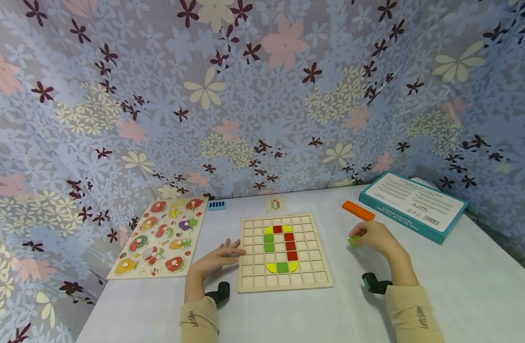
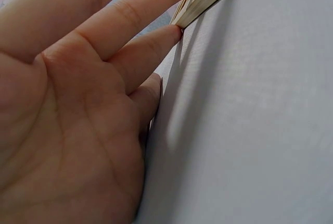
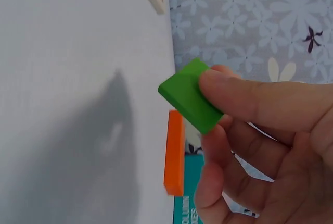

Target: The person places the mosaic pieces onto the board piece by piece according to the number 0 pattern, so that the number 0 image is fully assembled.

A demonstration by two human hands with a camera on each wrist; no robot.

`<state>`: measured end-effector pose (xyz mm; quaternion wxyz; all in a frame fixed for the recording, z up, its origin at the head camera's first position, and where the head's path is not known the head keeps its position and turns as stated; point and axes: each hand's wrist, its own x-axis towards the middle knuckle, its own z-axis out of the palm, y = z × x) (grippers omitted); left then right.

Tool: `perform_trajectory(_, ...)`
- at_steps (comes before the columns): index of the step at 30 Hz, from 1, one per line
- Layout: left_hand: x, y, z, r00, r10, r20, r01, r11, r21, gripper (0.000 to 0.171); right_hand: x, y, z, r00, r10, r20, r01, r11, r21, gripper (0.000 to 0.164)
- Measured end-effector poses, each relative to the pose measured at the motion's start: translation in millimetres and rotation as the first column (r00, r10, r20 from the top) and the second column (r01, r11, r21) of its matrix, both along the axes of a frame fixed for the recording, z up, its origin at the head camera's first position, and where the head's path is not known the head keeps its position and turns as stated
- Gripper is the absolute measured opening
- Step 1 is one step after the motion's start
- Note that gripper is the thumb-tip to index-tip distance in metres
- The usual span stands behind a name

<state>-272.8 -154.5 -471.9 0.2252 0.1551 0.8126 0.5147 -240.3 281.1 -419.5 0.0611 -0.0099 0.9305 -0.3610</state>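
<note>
My right hand (image 1: 373, 236) pinches a green square tile (image 3: 190, 96) between thumb and fingers, above the table to the right of the grid board. The wooden grid board (image 1: 253, 281) carries a ring of red (image 1: 291, 246), green (image 1: 268, 243) and yellow tiles. My left hand (image 1: 217, 259) lies at the board's left edge with its fingers extended. In the left wrist view, fingertips (image 2: 174, 32) touch the edge of the board (image 2: 208, 0). A small pattern card (image 1: 275, 204) lies behind the board.
A fruit puzzle board (image 1: 159, 238) lies at the left, with a small blue object (image 1: 217, 205) near its top corner. Toward the back right are an orange block (image 1: 358, 210) and a teal box (image 1: 412, 205). A patterned cloth (image 1: 262, 95) hangs behind the table.
</note>
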Motion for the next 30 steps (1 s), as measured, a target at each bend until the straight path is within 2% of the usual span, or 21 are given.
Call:
perform_trajectory(9, 0.3, 0, 0.0, 1.000, -0.008, 0.003, 0.008, 1.000, 0.006, 0.033, -5.3, -24, 2.9, 1.000, 0.015, -0.012, -0.015, 0.998, -0.063, 0.015)
perform_trajectory(30, -0.1, -1, 1.2, 1.000, -0.023, -0.001, 0.023, 1.000, 0.005, 0.034, -20.3, -88, -1.8, 0.997, 0.077, -0.023, -0.078, 0.993, -0.088, 0.006)
